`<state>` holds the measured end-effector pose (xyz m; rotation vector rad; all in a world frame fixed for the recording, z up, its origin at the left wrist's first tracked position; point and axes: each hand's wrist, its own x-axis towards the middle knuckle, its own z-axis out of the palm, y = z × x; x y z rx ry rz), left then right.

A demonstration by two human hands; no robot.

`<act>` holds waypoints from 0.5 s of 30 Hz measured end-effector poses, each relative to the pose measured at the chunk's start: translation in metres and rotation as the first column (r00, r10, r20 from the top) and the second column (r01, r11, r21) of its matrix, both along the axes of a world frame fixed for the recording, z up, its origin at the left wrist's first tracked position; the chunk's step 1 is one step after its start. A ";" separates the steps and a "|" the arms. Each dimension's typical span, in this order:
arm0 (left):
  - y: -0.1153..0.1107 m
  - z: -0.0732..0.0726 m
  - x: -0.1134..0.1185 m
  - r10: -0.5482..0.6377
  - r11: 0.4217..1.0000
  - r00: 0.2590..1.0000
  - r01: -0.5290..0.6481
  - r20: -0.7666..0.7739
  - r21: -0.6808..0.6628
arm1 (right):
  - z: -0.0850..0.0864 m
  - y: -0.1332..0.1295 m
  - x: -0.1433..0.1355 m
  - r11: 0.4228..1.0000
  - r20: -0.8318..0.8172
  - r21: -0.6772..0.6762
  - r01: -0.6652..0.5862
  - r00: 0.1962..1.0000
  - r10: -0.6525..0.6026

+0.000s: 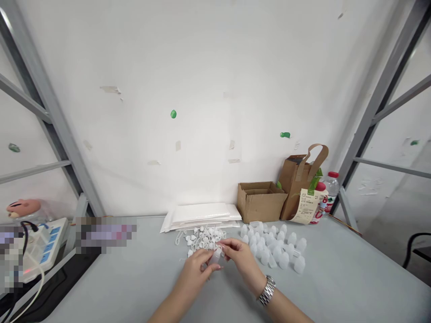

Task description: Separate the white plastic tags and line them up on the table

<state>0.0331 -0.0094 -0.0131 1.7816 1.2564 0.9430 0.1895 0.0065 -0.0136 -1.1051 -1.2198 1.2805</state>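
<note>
My left hand (195, 271) is wrapped round a small translucent white plastic bottle (215, 257), which it keeps tilted just above the table. The fingers of my right hand (241, 259) are pinched together at the bottle's upper end; whatever sits between those fingertips is too small to make out. Right behind both hands lies a loose pile of small white plastic pieces (202, 237), some with thin looped straps. Off to the right of my right hand, several similar translucent bottles (283, 260) stand or lie in a group.
Flat white packets (202, 213) are stacked against the wall. Beside them are a cardboard box (261, 206), a brown paper bag (292, 188) with a receipt, and red-capped bottles (332, 190). A power strip (50, 249) with cables occupies the far left of the grey table (134, 278).
</note>
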 end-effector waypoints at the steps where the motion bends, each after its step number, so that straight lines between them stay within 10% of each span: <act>1: 0.000 0.000 0.000 -0.004 1.000 1.000 0.005 -0.008 0.008 | 0.000 0.000 -0.001 1.000 -0.010 -0.003 -0.006 1.000 0.006; 15: 0.000 -0.005 0.001 0.000 1.000 1.000 0.001 -0.008 0.008 | -0.006 -0.002 -0.005 0.995 -0.235 -0.076 -0.070 0.971 0.050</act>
